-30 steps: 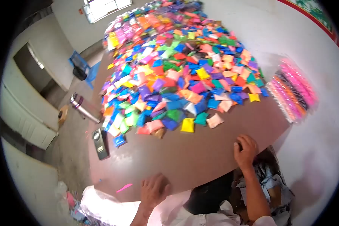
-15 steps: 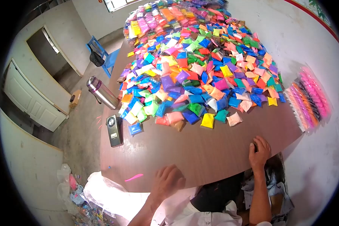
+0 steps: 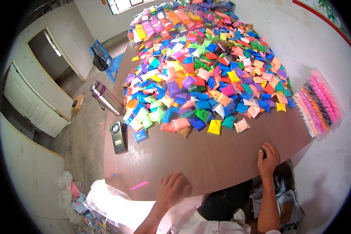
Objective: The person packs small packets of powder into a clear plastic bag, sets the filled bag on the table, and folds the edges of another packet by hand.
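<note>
My left hand (image 3: pixel 175 188) rests palm down on the front edge of the brown table (image 3: pixel 222 156), its fingers loosely bent and nothing visible in them. Just left of it lies a small pink plastic knife-shaped tool (image 3: pixel 139 185). My right hand (image 3: pixel 268 158) lies at the table's front right edge. Its fingers are bent forward, with a dark gap between thumb and forefinger; no object shows there. Beyond both hands spreads a large heap of small colourful packets (image 3: pixel 199 85). The nearest are a yellow packet (image 3: pixel 214 127) and a peach packet (image 3: pixel 242 125), apart from my hands.
A black device with a round dial (image 3: pixel 118 137) and a steel thermos (image 3: pixel 106 98) stand along the left edge. Bagged pink and orange spiral pieces (image 3: pixel 319 103) lean against the right wall. Behind are larger bagged bundles (image 3: pixel 171 19) and a blue chair (image 3: pixel 109 60).
Both hands stay in nearly the same places. The camera view has shifted very slightly; the packets and tool lie as before.
</note>
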`<state>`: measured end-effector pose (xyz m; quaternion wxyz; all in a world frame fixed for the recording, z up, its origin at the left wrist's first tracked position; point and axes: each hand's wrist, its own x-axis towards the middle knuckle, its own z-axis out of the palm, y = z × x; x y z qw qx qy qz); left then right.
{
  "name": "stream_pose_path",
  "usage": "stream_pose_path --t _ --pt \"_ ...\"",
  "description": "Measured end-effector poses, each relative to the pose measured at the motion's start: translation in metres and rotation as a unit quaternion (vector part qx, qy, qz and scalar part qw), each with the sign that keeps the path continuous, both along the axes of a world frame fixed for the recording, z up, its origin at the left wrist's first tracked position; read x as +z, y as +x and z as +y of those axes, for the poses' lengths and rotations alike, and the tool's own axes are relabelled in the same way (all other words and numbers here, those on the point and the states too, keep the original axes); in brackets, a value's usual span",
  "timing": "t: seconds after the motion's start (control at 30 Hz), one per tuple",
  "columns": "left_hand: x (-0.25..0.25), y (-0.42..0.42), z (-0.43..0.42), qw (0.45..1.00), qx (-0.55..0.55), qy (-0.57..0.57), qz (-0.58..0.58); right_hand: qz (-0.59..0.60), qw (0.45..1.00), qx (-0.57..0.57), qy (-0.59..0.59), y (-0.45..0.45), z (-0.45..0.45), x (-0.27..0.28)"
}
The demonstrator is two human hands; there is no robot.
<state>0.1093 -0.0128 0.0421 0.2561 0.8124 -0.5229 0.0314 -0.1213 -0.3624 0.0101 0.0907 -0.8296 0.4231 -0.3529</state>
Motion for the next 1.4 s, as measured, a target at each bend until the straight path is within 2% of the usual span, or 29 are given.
stream_pose_path --t 0.9,1.4 --pt "-0.0026 -0.0013 0.0000 1.000 -0.001 0.000 0.012 -0.007 1.000 -0.001 -0.009 -0.0028 -0.0006 -0.0013" --pt "-0.0032 -0.0001 0.0001 1.000 0.000 0.012 0.016 -0.017 1.000 0.005 0.024 -0.0014 0.0023 0.0027"
